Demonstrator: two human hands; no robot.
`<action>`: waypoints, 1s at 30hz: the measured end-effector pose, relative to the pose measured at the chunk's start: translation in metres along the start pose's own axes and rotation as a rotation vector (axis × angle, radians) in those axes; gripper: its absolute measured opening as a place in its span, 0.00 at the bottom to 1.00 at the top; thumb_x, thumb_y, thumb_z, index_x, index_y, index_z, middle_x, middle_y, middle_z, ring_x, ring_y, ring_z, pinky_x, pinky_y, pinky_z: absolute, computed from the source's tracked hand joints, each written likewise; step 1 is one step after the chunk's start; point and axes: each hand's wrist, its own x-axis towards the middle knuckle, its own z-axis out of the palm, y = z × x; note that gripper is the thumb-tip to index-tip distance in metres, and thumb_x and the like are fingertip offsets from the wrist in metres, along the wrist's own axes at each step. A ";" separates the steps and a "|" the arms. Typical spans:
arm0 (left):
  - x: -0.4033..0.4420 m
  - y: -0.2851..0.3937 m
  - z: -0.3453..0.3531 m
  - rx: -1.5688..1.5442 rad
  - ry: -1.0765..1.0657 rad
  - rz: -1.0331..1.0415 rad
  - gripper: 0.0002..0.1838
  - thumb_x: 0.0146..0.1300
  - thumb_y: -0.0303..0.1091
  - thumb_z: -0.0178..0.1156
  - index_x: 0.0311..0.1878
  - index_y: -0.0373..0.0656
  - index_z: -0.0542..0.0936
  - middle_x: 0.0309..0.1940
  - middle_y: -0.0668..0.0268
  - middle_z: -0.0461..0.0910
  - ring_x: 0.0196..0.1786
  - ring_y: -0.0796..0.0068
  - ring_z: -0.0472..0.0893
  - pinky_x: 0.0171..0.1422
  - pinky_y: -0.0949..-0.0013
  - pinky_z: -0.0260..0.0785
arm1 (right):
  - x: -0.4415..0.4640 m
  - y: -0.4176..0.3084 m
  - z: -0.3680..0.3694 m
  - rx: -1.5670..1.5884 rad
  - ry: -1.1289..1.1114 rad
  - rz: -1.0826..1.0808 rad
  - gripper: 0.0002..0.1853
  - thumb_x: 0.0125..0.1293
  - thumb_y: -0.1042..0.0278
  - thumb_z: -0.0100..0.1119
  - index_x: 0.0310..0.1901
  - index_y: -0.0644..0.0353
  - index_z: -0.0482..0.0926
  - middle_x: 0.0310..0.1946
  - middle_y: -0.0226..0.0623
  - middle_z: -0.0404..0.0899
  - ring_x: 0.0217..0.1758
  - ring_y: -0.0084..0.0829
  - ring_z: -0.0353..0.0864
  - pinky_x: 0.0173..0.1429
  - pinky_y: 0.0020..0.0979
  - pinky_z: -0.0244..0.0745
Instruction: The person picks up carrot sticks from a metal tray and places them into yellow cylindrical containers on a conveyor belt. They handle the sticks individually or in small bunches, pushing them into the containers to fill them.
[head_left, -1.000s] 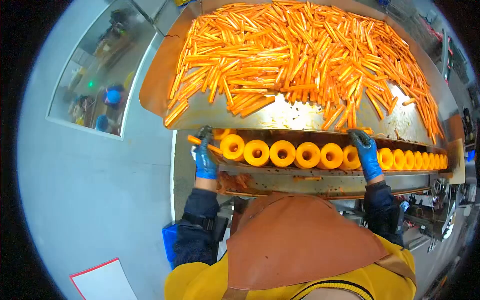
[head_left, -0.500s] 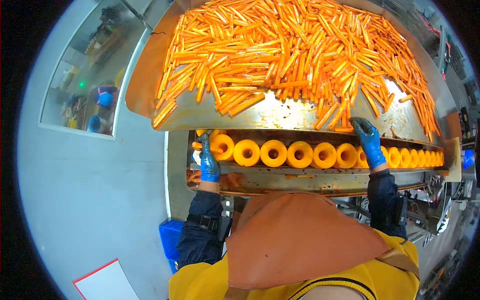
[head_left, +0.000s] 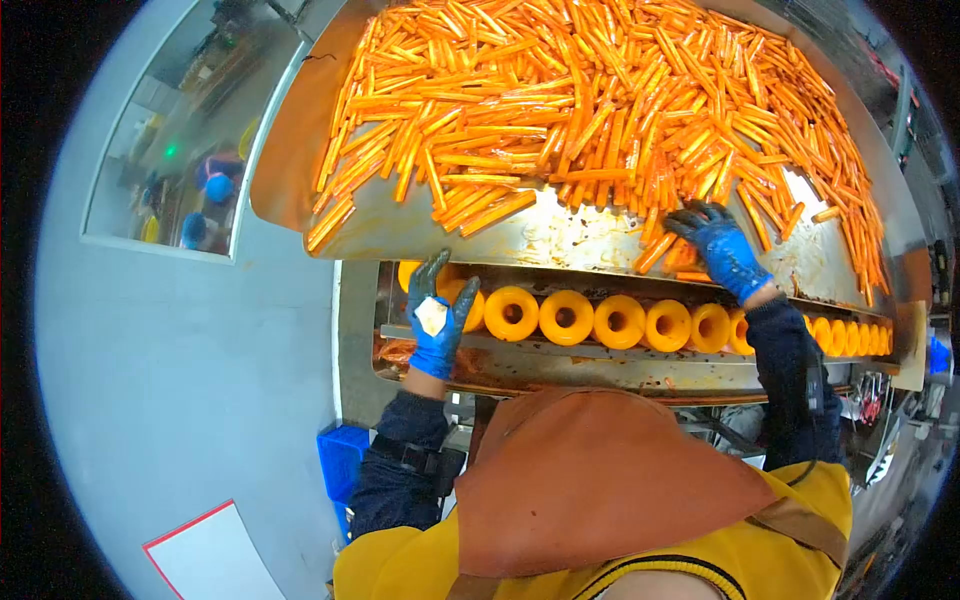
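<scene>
My left hand (head_left: 437,315), in a blue glove with dark-stained fingers, is raised palm up in front of the left end of a row of yellow ring-shaped rollers (head_left: 566,317). Its fingers are apart. A white patch shows on the palm; whether it belongs to the glove I cannot tell. My right hand (head_left: 722,250), gloved the same way, reaches over the rollers to the near edge of a heap of glossy orange sticks (head_left: 600,110). Its fingers lie spread over a few sticks. The heap rests on a sloping metal tray (head_left: 410,222).
Below the rollers runs a metal ledge (head_left: 600,372) with orange scraps. A pale wall (head_left: 200,380) with a window (head_left: 180,140) stands to the left, and a blue crate (head_left: 343,460) sits low beside me. A brown apron (head_left: 600,480) covers my front.
My left hand has let go of an orange stick at the rollers and turned palm up with fingers apart. My right hand has moved up from the tray's edge onto the sticks.
</scene>
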 end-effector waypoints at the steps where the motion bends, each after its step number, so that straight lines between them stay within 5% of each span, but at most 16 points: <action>1: 0.013 0.005 0.003 0.090 -0.031 0.084 0.29 0.51 0.37 0.71 0.57 0.39 0.76 0.51 0.53 0.77 0.56 0.56 0.75 0.62 0.59 0.67 | 0.006 0.002 0.005 0.078 -0.006 0.007 0.29 0.48 0.75 0.59 0.56 0.48 0.76 0.52 0.42 0.76 0.56 0.46 0.75 0.56 0.39 0.74; 6: 0.099 0.000 0.046 0.498 -0.230 0.404 0.30 0.50 0.38 0.62 0.59 0.38 0.74 0.51 0.49 0.78 0.54 0.49 0.76 0.61 0.55 0.68 | 0.034 0.003 0.019 0.238 -0.045 -0.055 0.17 0.49 0.72 0.61 0.44 0.56 0.79 0.35 0.41 0.79 0.43 0.46 0.79 0.45 0.41 0.76; 9: 0.138 0.020 0.062 0.761 -0.646 -0.022 0.27 0.50 0.40 0.59 0.54 0.38 0.77 0.45 0.47 0.80 0.48 0.48 0.80 0.55 0.55 0.72 | 0.037 -0.002 0.010 0.077 -0.171 0.017 0.12 0.50 0.71 0.60 0.39 0.55 0.80 0.33 0.41 0.79 0.41 0.44 0.80 0.42 0.40 0.77; 15: 0.131 0.019 0.105 0.653 -0.558 0.094 0.26 0.55 0.45 0.57 0.55 0.42 0.77 0.43 0.48 0.81 0.46 0.49 0.81 0.49 0.52 0.74 | 0.031 -0.027 0.018 0.105 -0.086 0.084 0.07 0.51 0.69 0.60 0.33 0.55 0.79 0.32 0.43 0.79 0.35 0.45 0.82 0.36 0.42 0.77; 16: 0.121 0.030 0.103 0.632 -0.476 0.293 0.29 0.55 0.42 0.58 0.61 0.43 0.73 0.43 0.49 0.81 0.44 0.49 0.82 0.48 0.52 0.75 | 0.031 -0.020 0.024 0.131 -0.099 0.108 0.06 0.52 0.69 0.59 0.33 0.55 0.80 0.31 0.42 0.80 0.34 0.44 0.83 0.35 0.41 0.78; 19: 0.119 0.061 0.087 0.681 -0.814 0.280 0.32 0.55 0.39 0.58 0.66 0.44 0.69 0.42 0.49 0.81 0.43 0.50 0.82 0.47 0.52 0.75 | 0.028 -0.008 0.021 0.182 -0.140 0.182 0.09 0.50 0.65 0.62 0.34 0.55 0.81 0.32 0.44 0.82 0.33 0.47 0.83 0.36 0.43 0.79; 24: 0.102 0.052 0.065 0.407 -0.529 0.211 0.29 0.54 0.36 0.57 0.62 0.45 0.72 0.36 0.46 0.80 0.40 0.46 0.80 0.45 0.51 0.73 | -0.002 0.011 0.003 0.271 0.108 0.480 0.17 0.52 0.63 0.66 0.45 0.55 0.81 0.39 0.46 0.82 0.40 0.47 0.82 0.42 0.41 0.77; 25: 0.104 0.042 0.065 0.281 -0.389 0.236 0.25 0.54 0.33 0.59 0.58 0.44 0.73 0.34 0.52 0.81 0.34 0.57 0.82 0.38 0.58 0.74 | -0.007 0.010 -0.002 0.318 0.184 0.577 0.18 0.53 0.63 0.67 0.46 0.56 0.81 0.41 0.46 0.81 0.41 0.46 0.82 0.43 0.40 0.77; 27: 0.109 0.054 0.041 -0.095 -0.540 -0.418 0.18 0.57 0.33 0.63 0.51 0.42 0.78 0.35 0.63 0.81 0.33 0.72 0.80 0.37 0.67 0.72 | -0.008 0.003 -0.006 0.381 0.352 0.656 0.17 0.55 0.63 0.68 0.46 0.56 0.80 0.39 0.42 0.82 0.39 0.41 0.83 0.41 0.36 0.76; 28: 0.102 0.036 0.043 -0.484 -0.323 -0.244 0.14 0.57 0.33 0.66 0.46 0.41 0.79 0.34 0.70 0.79 0.32 0.80 0.76 0.36 0.72 0.70 | -0.007 -0.003 -0.009 0.414 0.436 0.694 0.16 0.56 0.63 0.68 0.46 0.57 0.80 0.38 0.40 0.83 0.37 0.38 0.83 0.40 0.34 0.76; 30: 0.087 0.032 0.031 -0.757 -0.191 -0.414 0.12 0.59 0.29 0.65 0.46 0.41 0.78 0.32 0.70 0.79 0.30 0.77 0.77 0.36 0.71 0.71 | -0.003 -0.035 -0.016 0.997 0.569 0.775 0.15 0.58 0.63 0.68 0.45 0.60 0.81 0.36 0.35 0.83 0.36 0.31 0.82 0.41 0.32 0.76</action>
